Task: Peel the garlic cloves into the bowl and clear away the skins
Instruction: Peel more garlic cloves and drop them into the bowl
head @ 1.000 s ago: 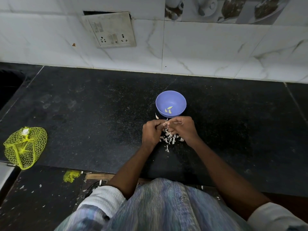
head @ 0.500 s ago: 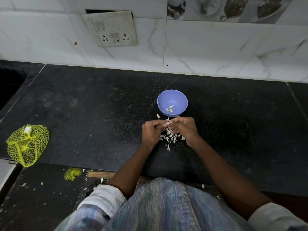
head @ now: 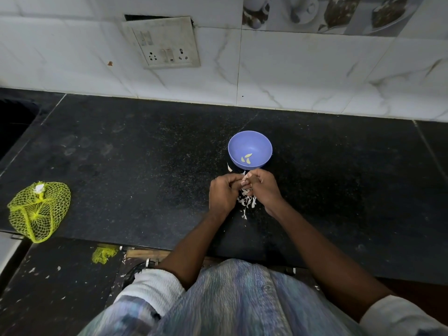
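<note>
Two hands, left hand and right hand, pinching one garlic clove, papery skins, round plastic bowl

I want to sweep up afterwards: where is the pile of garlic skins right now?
The garlic skins lie on the black counter, just below and between the two hands, a little nearer the person than the blue bowl.
</note>
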